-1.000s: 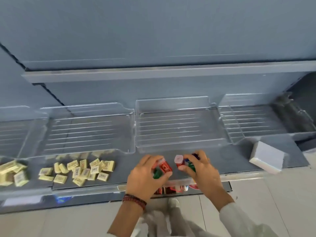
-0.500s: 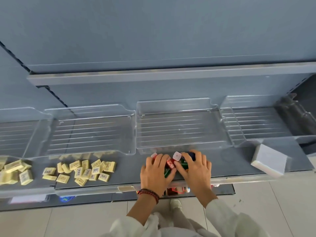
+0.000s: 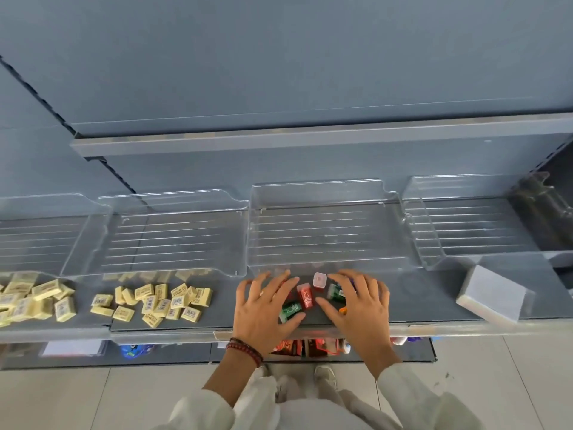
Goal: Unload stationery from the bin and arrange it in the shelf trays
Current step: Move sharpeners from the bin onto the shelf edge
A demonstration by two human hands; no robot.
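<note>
A small cluster of coloured sharpeners lies on the dark shelf in front of the middle clear tray [image 3: 325, 193]: a red one [image 3: 305, 295], a green one [image 3: 290, 310], another green one [image 3: 335, 291] and a pink-white one [image 3: 319, 279]. My left hand [image 3: 263, 308] rests flat to their left with fingers spread, its thumb against the green sharpener. My right hand [image 3: 361, 305] lies flat to their right, fingers apart, partly covering more pieces, one of them orange. Neither hand grips anything.
Several yellow erasers [image 3: 155, 301] are scattered on the shelf left of my hands, with more at the far left [image 3: 31, 301]. A grey-white box [image 3: 493, 294] sits tilted at the right. Clear trays line the back. A lower shelf holds red packs [image 3: 293, 347].
Both hands lowered onto the shelf, let go of the sharpeners they held and opened flat on either side of the pile.
</note>
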